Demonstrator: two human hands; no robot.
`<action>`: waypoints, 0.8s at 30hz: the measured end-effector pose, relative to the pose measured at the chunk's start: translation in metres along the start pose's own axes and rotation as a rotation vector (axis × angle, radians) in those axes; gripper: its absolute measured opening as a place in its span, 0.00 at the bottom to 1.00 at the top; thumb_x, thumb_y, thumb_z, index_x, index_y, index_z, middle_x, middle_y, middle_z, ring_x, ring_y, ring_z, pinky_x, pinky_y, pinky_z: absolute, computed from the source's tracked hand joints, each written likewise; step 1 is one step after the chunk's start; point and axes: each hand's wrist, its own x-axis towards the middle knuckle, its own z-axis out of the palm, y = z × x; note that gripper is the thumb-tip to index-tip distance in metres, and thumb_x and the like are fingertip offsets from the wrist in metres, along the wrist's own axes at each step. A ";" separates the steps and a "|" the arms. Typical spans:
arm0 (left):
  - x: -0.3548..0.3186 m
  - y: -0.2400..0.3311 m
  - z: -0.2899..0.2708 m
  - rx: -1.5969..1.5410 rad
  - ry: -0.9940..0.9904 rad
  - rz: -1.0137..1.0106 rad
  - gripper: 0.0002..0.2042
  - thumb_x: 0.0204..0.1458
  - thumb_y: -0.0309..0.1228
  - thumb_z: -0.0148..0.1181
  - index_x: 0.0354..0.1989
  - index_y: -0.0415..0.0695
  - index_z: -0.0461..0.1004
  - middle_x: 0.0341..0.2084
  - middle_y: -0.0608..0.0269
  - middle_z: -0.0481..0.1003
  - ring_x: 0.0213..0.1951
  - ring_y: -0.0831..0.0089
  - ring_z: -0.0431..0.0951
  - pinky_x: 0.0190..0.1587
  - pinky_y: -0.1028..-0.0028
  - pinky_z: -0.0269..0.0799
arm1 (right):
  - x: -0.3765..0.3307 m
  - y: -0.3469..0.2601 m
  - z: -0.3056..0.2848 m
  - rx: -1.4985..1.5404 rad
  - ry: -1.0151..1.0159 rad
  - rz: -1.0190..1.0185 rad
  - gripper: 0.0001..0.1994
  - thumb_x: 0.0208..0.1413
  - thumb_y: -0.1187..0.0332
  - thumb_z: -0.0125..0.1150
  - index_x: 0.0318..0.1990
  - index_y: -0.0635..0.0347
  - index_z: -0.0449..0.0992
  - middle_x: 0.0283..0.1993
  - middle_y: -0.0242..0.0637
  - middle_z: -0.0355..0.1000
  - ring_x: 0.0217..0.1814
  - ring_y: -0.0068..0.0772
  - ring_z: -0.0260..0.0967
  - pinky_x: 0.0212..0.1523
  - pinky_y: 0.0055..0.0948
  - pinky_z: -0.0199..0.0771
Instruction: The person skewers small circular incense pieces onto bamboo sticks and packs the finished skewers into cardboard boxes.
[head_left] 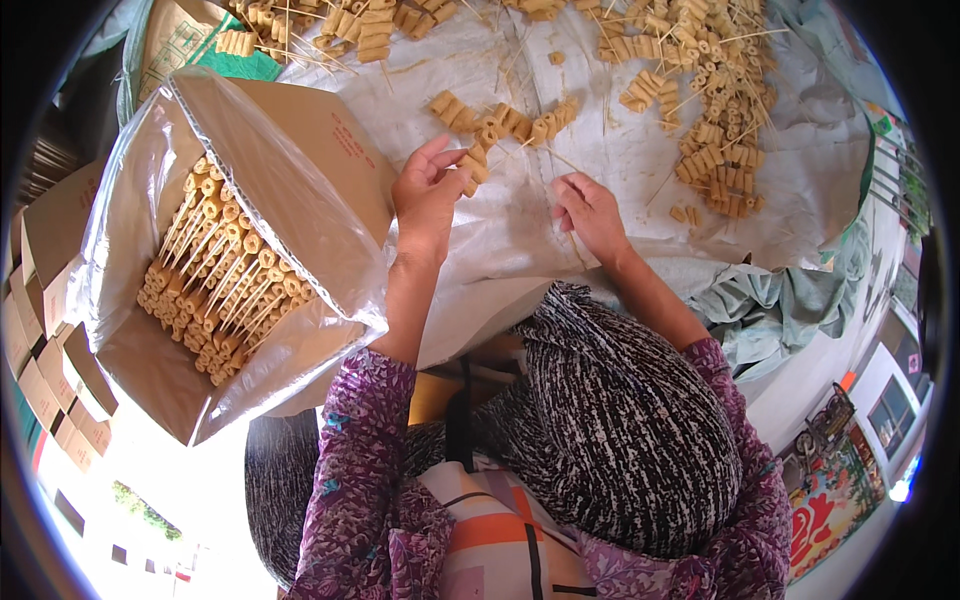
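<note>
Pale, creased sheeting (810,190) covers the work surface before you; over it, your left hand (428,195) pinches a small cluster of brown rolls (477,174) between thumb and fingertips; your right hand (590,212) sits nearby to the right, fingers curled in and pressed together; a thin stick (577,250) shows beside it, though whether those fingers grip it is unclear; just beyond your left hand, short rows of rolls (512,123) lie on the sheeting; to the left, a tilted cardboard box (310,112), lined with clear plastic, holds many skewered rolls (215,278); far right lies a larger heap of rolls and sticks (715,110); rumpled green cloth (790,310) borders the right edge; dark speckled cloth (630,430) covers your lap; stacked cartons (60,390) stand beyond the box, leftmost.
</note>
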 end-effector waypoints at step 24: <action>-0.035 0.001 0.010 -0.315 -0.090 -0.076 0.15 0.60 0.29 0.55 0.54 0.36 0.72 0.44 0.60 0.77 0.46 0.73 0.77 0.50 0.70 0.74 | -0.018 -0.056 0.024 -0.176 -0.135 -0.454 0.12 0.56 0.66 0.63 0.45 0.61 0.75 0.31 0.39 0.75 0.29 0.32 0.73 0.31 0.28 0.73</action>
